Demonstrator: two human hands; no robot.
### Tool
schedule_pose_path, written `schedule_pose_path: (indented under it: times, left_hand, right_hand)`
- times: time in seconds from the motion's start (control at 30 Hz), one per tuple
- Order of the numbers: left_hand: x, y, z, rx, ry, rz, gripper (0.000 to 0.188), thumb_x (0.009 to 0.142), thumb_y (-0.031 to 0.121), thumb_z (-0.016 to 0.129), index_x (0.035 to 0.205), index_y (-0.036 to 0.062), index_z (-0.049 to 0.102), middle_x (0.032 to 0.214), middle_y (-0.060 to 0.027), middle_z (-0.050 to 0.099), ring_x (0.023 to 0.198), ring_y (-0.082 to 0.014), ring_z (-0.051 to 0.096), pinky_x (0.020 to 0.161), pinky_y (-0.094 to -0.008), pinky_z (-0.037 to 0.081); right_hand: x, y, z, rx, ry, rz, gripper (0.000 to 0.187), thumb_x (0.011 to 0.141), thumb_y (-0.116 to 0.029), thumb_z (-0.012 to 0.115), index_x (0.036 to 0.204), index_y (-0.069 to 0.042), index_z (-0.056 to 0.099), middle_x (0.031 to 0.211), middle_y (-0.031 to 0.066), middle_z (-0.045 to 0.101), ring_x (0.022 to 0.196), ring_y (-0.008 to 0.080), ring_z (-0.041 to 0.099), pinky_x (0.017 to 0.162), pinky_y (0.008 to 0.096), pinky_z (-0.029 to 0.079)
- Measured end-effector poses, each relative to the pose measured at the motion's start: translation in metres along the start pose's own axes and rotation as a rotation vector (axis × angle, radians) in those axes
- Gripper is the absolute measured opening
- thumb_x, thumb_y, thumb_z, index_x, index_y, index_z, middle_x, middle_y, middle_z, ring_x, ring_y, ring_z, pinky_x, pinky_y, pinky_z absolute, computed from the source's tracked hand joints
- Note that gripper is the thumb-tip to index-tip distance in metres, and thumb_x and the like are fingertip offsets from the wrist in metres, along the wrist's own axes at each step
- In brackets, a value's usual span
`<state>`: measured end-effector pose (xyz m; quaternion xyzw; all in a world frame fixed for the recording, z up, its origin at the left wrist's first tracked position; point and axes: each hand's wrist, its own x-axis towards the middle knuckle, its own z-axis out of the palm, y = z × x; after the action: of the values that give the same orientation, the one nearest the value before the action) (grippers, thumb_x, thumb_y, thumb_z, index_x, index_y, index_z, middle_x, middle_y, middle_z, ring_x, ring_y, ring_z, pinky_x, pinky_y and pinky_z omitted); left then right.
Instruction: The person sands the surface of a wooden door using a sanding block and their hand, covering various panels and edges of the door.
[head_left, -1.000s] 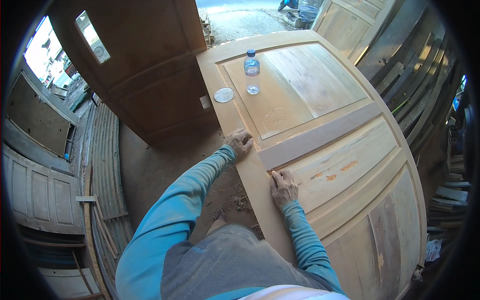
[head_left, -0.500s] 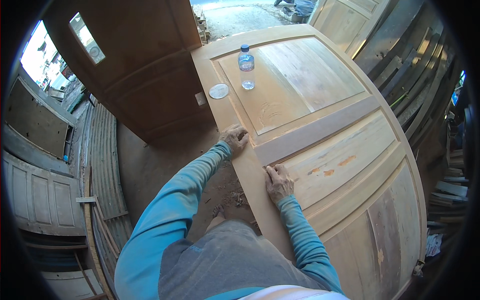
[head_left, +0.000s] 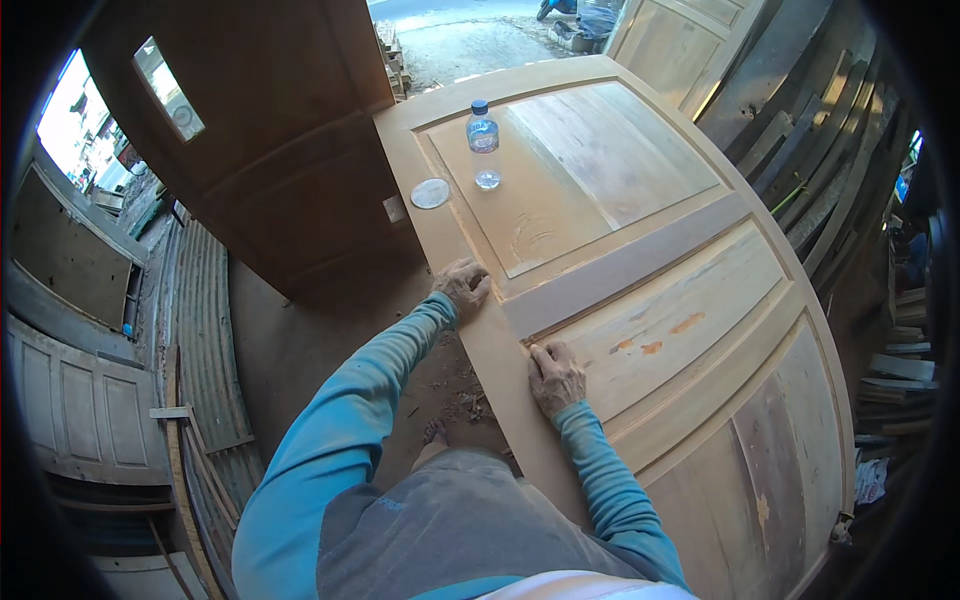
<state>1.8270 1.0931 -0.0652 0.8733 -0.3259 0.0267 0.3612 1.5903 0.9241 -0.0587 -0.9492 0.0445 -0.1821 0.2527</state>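
Observation:
A pale wooden panel door [head_left: 640,262] lies flat in front of me, with raised panels and a frame around them. My left hand [head_left: 463,287] rests on the frame along its left edge, fingers curled; whatever they may hold is hidden. My right hand [head_left: 557,380] is closer to me, its bent fingers pressed together at the corner of the middle panel, beside the groove. Any small thing under those fingertips cannot be made out. Beyond my left hand, a clear plastic bottle [head_left: 484,145] with a blue cap stands upright on the far panel. A round pale disc [head_left: 430,193] lies near it.
A dark brown door [head_left: 250,130] stands upright at the far left. Corrugated sheeting [head_left: 205,330] and a grey panelled door [head_left: 90,395] are further left. Stacked boards [head_left: 825,150] lean along the right. Wood scraps [head_left: 470,405] litter the floor below the door's edge.
The view has shifted slightly, so the bottle and disc sit a little lower and further left. Both hands remain at nearly the same spots on the door, fingers still bent.

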Motion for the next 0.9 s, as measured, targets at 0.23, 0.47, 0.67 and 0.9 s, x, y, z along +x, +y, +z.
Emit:
schedule_pose_path:
  times: [0.23,0.47,0.67,0.9]
  left_hand:
    - [-0.004,-0.009,0.006,0.016,0.015,-0.029,0.017,0.093,0.02,0.065,0.095,0.0057,0.073,0.096,-0.0124,0.069,0.092,-0.0312,0.068,0.083,-0.0397,0.054]
    - [0.004,0.001,0.001,0.011,0.002,-0.017,0.017,0.092,0.02,0.065,0.097,0.0061,0.073,0.095,-0.0123,0.068,0.091,-0.031,0.068,0.083,-0.0398,0.054]
    - [-0.002,0.001,0.004,0.007,-0.011,-0.038,0.019,0.093,0.023,0.064,0.097,0.0068,0.074,0.096,-0.0122,0.068,0.091,-0.0311,0.067,0.084,-0.0406,0.053]
    - [-0.001,0.009,0.0,0.015,-0.014,-0.061,0.019,0.093,0.024,0.064,0.098,0.0072,0.073,0.097,-0.0124,0.068,0.092,-0.0311,0.067,0.085,-0.0408,0.053]
  right_hand:
    - [-0.071,0.002,-0.039,0.045,-0.102,0.14,0.019,0.09,-0.017,0.068,0.108,-0.011,0.07,0.099,0.0138,0.063,0.094,0.0351,0.065,0.078,0.0474,0.055]
    - [0.017,-0.006,0.0,0.029,0.008,0.025,0.014,0.09,-0.016,0.068,0.102,-0.011,0.068,0.099,0.013,0.061,0.092,0.0352,0.064,0.076,0.0474,0.054]
    - [-0.08,0.003,-0.049,0.007,-0.039,0.067,0.016,0.087,-0.014,0.072,0.103,-0.011,0.071,0.095,0.0122,0.061,0.086,0.0332,0.064,0.073,0.0454,0.054]
    - [0.002,-0.001,0.002,0.004,0.001,0.018,0.011,0.089,-0.019,0.069,0.095,-0.01,0.067,0.094,0.0114,0.058,0.088,0.0331,0.062,0.078,0.0478,0.052]
